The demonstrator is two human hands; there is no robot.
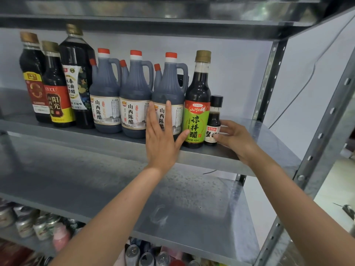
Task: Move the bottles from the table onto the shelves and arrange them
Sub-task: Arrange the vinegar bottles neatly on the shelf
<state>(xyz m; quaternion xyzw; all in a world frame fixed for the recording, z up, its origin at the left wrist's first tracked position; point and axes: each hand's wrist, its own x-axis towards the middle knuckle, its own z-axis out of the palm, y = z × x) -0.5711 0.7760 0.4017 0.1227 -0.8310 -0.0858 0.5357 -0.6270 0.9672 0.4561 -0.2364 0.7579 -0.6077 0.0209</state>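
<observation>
A: Right hand (236, 139)?
B: Fingers curled round the small black-capped bottle (213, 121), which stands upright at the right end of the row on the shelf (211, 156).
A: Left hand (163, 135)?
B: Fingers straight, flat against the rightmost handled jug (169, 89); the thumb touches the green-label bottle (196, 120).

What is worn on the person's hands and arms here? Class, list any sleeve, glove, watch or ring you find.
Nothing is worn. The left hand and the right hand are bare: no gloves, rings, watch or wristbands show. The left forearm and the right forearm are also bare, with no sleeve visible down to the picture's lower edge.
</observation>
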